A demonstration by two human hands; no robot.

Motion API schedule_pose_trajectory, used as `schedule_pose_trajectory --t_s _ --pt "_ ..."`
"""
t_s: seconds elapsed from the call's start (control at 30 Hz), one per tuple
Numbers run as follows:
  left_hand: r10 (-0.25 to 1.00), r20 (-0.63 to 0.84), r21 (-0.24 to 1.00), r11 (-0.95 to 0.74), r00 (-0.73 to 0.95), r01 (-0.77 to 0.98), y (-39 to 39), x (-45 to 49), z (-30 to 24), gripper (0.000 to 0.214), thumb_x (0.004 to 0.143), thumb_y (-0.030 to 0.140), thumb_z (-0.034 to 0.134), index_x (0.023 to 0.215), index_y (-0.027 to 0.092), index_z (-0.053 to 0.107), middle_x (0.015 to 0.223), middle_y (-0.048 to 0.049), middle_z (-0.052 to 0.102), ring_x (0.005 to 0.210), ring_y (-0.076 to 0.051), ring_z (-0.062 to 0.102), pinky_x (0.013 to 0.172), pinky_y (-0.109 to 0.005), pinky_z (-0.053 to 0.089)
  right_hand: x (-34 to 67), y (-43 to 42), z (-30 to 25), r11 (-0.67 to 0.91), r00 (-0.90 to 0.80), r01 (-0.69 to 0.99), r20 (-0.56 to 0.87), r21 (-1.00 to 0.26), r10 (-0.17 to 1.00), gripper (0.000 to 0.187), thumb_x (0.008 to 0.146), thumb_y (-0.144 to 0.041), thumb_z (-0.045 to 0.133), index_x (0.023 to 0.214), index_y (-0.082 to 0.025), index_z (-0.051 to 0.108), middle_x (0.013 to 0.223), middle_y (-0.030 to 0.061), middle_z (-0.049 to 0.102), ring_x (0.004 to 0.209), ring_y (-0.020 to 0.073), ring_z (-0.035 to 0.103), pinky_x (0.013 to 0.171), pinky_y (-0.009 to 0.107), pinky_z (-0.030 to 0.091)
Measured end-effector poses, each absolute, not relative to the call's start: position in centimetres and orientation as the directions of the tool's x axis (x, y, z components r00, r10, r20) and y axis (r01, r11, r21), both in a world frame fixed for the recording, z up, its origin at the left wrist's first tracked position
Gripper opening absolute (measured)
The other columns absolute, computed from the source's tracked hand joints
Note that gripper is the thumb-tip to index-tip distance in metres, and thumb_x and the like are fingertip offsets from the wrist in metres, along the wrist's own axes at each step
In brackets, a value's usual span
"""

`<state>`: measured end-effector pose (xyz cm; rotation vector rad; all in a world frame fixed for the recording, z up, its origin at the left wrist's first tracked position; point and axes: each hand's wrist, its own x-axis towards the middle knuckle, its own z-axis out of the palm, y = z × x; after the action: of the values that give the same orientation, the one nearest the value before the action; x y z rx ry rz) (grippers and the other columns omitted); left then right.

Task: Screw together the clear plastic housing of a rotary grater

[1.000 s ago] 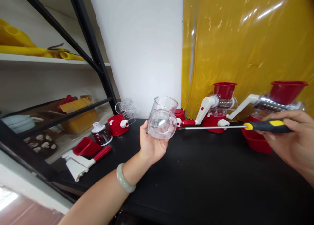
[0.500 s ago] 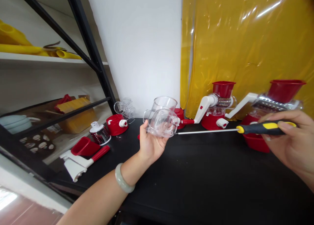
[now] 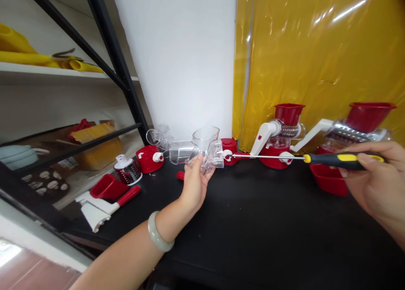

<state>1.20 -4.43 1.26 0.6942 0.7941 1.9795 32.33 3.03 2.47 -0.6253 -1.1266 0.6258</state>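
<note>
black tabletop (image 3: 253, 239), red graters (image 3: 286, 131) behind screwdriver (image 3: 330, 160)

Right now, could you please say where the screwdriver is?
In the head view, the screwdriver is right of centre, in the right hand, its shaft pointing toward the clear plastic part.

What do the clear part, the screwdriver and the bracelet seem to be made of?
Clear part: probably hard, glossy plastic, going by its transparency and bright edges; glass isn't ruled out.
Screwdriver: its shaft looks like smooth steel, grey and shiny; its handle, black with yellow, could be plastic or rubber.
Bracelet: perhaps polished stone, or possibly glass, pale green-grey with a soft shine.
</note>
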Motion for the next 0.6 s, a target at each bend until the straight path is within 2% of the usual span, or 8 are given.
schedule_pose_trajectory --t_s 0.17,0.43,0.6 --pt "0.880 0.143 0.742 -0.398 -0.453 -0.539 -4.37 1.33 1.33 0.030 0.081 0.039 0.072 0.101 0.019 0.060 0.109 -0.0054 0.070 0.108 -0.020 0.065 0.098 -0.040 0.050 32.24 3.24 2.36 0.633 0.267 -0.132 0.588 -0.763 0.764 0.013 0.065 -0.017 0.069 0.074 -0.026 0.070 0.077 0.0001 0.064 0.061 0.0147 0.057 0.050 0.027 0.048" --pt "0.909 0.142 0.773 -0.348 -0.391 -0.530 -4.38 1.52 0.98 0.034 0.080 0.040 0.073 0.103 0.019 0.059 0.107 -0.0074 0.071 0.108 -0.022 0.065 0.098 -0.042 0.050 31.81 3.26 1.87 0.585 0.182 -0.192 0.557 -0.788 0.810 0.012 0.066 -0.018 0.071 0.076 -0.025 0.071 0.078 -0.0007 0.064 0.065 0.0125 0.059 0.056 0.022 0.052" --pt "0.913 0.134 0.776 -0.338 -0.385 -0.532 -4.52 1.64 1.18 0.034 0.080 0.041 0.073 0.102 0.019 0.060 0.108 -0.0082 0.071 0.112 -0.024 0.064 0.100 -0.042 0.048 31.70 3.28 1.83 0.555 0.184 -0.206 0.525 -0.806 0.831 0.010 0.065 -0.020 0.072 0.075 -0.025 0.070 0.079 -0.0005 0.064 0.065 0.0131 0.059 0.053 0.022 0.052"
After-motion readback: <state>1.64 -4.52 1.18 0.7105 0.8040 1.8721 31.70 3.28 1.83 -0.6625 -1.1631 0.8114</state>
